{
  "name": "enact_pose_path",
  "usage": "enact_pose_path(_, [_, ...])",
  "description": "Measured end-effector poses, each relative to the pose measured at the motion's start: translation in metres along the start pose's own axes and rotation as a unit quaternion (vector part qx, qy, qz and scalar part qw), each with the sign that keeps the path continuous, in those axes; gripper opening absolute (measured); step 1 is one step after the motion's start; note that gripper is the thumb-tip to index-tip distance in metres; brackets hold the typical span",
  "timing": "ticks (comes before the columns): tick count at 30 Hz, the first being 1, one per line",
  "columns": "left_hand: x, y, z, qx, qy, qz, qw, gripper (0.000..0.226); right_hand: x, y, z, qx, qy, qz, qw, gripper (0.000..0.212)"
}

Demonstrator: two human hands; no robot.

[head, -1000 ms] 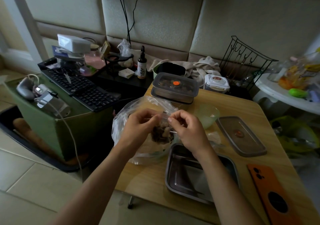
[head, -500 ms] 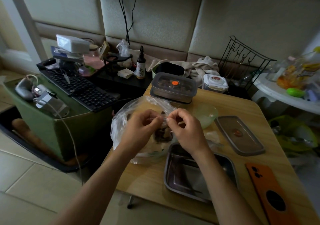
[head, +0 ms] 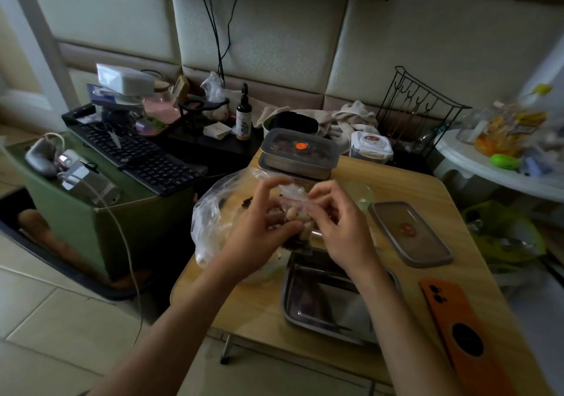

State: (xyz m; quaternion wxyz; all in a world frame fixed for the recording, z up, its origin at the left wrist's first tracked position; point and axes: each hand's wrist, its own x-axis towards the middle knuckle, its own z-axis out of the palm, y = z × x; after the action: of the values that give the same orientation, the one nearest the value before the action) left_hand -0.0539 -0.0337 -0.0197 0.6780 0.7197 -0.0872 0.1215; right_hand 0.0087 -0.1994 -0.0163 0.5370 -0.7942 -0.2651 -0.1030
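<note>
Over the wooden table [head: 406,188], both hands work at a small clear zip bag [head: 294,209] holding pale and dark pieces of food. My left hand [head: 259,230] pinches the small bag from the left, its thumb under it and fingers curled over its top. My right hand [head: 338,227] pinches the bag's red-lined top edge from the right. A larger crumpled clear plastic bag [head: 213,212] lies behind and under my left hand. Just below the hands sits an open steel container [head: 317,304], its right part hidden by my right forearm.
A grey lid [head: 409,232] lies right of the hands and an orange phone [head: 464,331] at the table's near right. A lidded steel container [head: 300,153] stands at the far edge. A keyboard [head: 137,154] rests on a green box to the left; a white side table [head: 500,169] stands right.
The hands have drawn slightly apart on the small bag; my left hand's fingers have lifted and spread over its top, and the bag's red-lined edge now shows between the hands.
</note>
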Motion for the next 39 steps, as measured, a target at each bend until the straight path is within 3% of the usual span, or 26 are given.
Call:
enact_pose_path(5, [-0.008,-0.002,0.012,0.091,0.018,-0.017,0.996,0.035,-0.018,-0.001,-0.019,-0.095,-0.026,-0.033,0.995,0.010])
enact_pose_path(11, [-0.025,0.000,0.036,0.191,-0.017,-0.011,0.981,0.026,-0.046,-0.003,-0.063,-0.082,-0.194,0.081,0.974,0.014])
enact_pose_path(14, [-0.033,-0.005,0.044,0.329,-0.060,0.010,0.942,0.016,-0.058,0.004,-0.072,-0.004,-0.252,0.178,0.951,0.015])
enact_pose_path(16, [-0.036,-0.012,0.049,0.422,-0.054,0.035,0.904,0.027,-0.065,0.012,-0.065,-0.060,-0.258,0.199,0.944,0.013])
enact_pose_path(18, [-0.037,-0.017,0.049,0.457,-0.022,0.020,0.889,0.028,-0.070,0.015,-0.054,-0.152,-0.239,0.209,0.936,0.014])
enact_pose_path(22, [-0.040,-0.019,0.045,0.416,0.015,-0.038,0.909,0.023,-0.071,-0.002,-0.046,-0.253,-0.160,0.191,0.935,0.020])
enact_pose_path(27, [-0.037,-0.023,0.042,0.396,0.043,-0.041,0.916,0.030,-0.075,-0.020,-0.039,-0.335,-0.230,0.169,0.898,0.049])
enact_pose_path(32, [-0.035,-0.025,0.036,0.377,0.046,-0.074,0.922,0.023,-0.073,-0.017,-0.035,-0.252,-0.303,0.127,0.910,0.041])
enact_pose_path(39, [-0.032,-0.023,0.029,0.375,0.031,-0.072,0.924,0.022,-0.070,0.003,-0.018,-0.222,-0.184,0.087,0.954,0.033])
